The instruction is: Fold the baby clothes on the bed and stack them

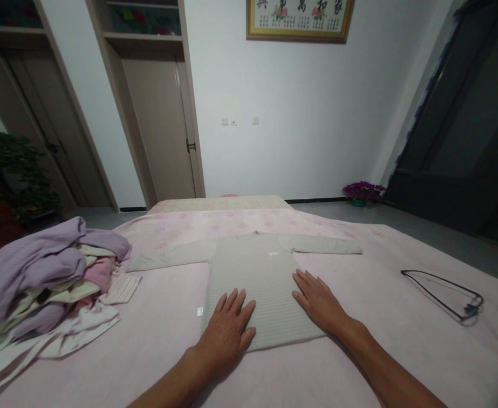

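A pale grey-green long-sleeved shirt (252, 283) lies spread flat on the pink bedsheet, its sleeves stretched out to both sides and its neck at the far end. My left hand (229, 328) rests on the lower left part of the shirt, fingers spread and pointing away from me. On the shirt's right edge lies my right hand (316, 297), flat with its fingers apart. Neither hand grips the cloth. A small white tag (200, 311) sticks out at the shirt's left side, and a light label (273, 254) shows on the chest.
At the left is a heap of clothes (49, 277) in lilac, cream, pink and white. A black wire hanger-like frame (442, 294) lies on the pink bedsheet (371, 272) at the right. Beyond the bed stand a door (159, 124) and a pot of purple flowers (363, 191).
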The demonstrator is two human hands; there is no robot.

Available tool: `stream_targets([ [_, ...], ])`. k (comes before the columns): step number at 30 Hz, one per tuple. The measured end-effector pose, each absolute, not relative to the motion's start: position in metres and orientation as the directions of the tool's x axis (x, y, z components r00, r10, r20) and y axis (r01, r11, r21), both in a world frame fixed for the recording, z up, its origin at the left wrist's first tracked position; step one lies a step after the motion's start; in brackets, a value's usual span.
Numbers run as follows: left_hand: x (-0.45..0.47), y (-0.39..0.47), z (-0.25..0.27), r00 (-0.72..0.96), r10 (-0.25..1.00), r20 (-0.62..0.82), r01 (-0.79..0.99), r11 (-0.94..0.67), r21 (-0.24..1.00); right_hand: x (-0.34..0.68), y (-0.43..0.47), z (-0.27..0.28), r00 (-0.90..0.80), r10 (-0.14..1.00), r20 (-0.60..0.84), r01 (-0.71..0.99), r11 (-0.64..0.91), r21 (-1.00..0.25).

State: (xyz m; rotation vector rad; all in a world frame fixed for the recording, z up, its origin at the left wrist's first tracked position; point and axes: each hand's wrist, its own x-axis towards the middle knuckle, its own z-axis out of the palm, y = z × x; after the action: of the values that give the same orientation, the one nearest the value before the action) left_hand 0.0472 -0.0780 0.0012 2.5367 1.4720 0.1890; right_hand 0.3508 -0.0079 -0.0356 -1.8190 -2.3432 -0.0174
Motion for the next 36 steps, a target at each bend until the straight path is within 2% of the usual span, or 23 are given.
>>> stream_targets([
  [36,0.0486,-0.0798,0.0054,0.49,0.872,0.003,0.846,-0.476,0.24,0.3517,-0.0073,-0.0379,-0.241,0.957,0.16,0.959,0.26,-0.113],
])
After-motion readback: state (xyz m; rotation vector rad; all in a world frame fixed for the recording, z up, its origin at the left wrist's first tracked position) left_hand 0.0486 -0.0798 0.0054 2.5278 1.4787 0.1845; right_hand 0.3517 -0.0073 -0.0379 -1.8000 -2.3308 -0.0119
